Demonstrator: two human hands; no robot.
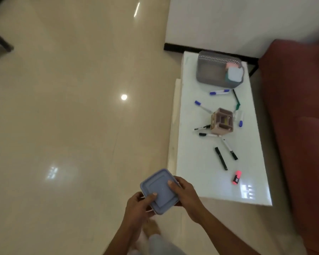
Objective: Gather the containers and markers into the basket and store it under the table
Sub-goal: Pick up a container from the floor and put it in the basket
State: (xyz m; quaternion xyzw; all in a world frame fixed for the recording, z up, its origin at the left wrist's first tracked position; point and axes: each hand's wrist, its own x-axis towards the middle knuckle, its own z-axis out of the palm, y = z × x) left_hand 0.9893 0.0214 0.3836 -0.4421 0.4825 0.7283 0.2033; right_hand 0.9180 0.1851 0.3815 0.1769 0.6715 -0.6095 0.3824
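Both hands, left (139, 205) and right (185, 192), had a closed grip on a blue-lidded container (159, 190) off the bench (201, 172) edge, above open floor (72, 126). Far ahead, the basket (210, 70) held a few containers; markers (220, 158) and a pen holder (222, 121) lay scattered between, still uncollected.

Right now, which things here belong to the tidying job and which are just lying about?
Part of the job:
blue-lidded container, held by left hand and right hand
grey basket
markers
pink highlighter
white table

Just lying about:
pink desk organiser
red sofa
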